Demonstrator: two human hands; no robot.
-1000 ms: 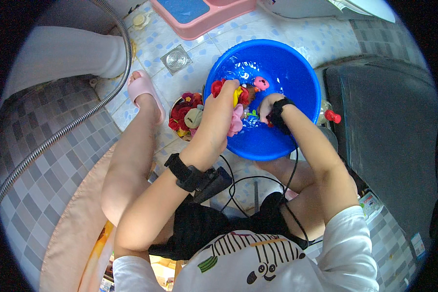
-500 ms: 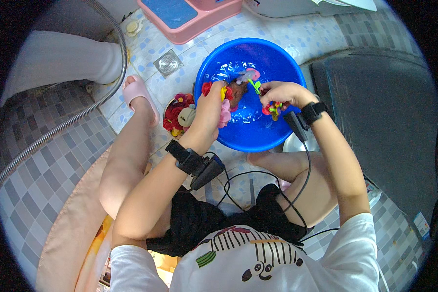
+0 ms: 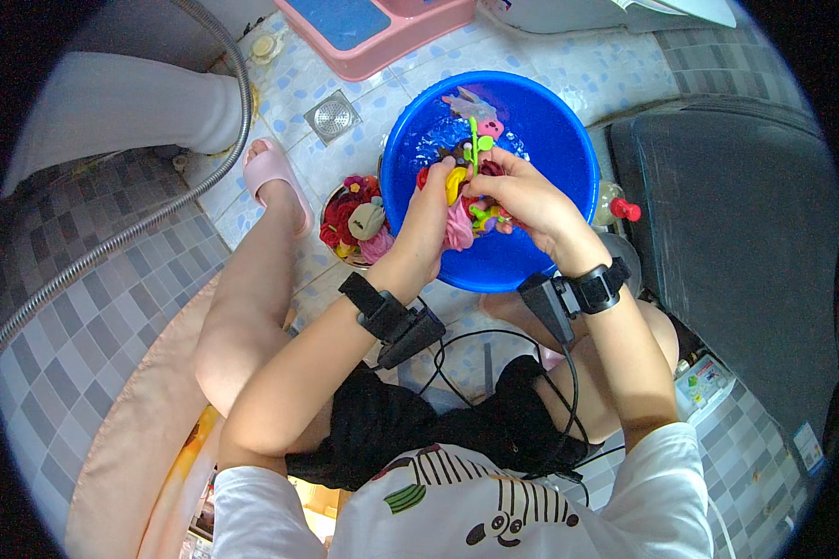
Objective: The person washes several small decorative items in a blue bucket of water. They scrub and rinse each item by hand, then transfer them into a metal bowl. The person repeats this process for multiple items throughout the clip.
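A round blue basin (image 3: 555,256) with water stands on the tiled floor. Over it, my left hand (image 3: 424,219) is closed around a bunch of artificial flowers (image 3: 459,226) in red, yellow and pink. My right hand (image 3: 541,200) presses against the bunch from the other side, fingers curled round a bright green plastic stem (image 3: 474,147) with small colourful pieces below it. The two hands nearly meet, and their fingers partly hide what they hold. A pink and whitish thing (image 3: 488,128) floats in the water beyond them.
Left of the basin sits a bowl of fabric flowers (image 3: 367,221), mostly red. A clear bottle with a red cap (image 3: 627,211) is at the basin's right, beside a dark panel (image 3: 718,252). A pink tray (image 3: 364,61), a floor drain (image 3: 333,117) and a metal hose (image 3: 140,238) lie around.
My right hand has moved left and up to meet my left hand, bringing the green stem against the flowers. The pink floating thing now shows farther up in the basin.
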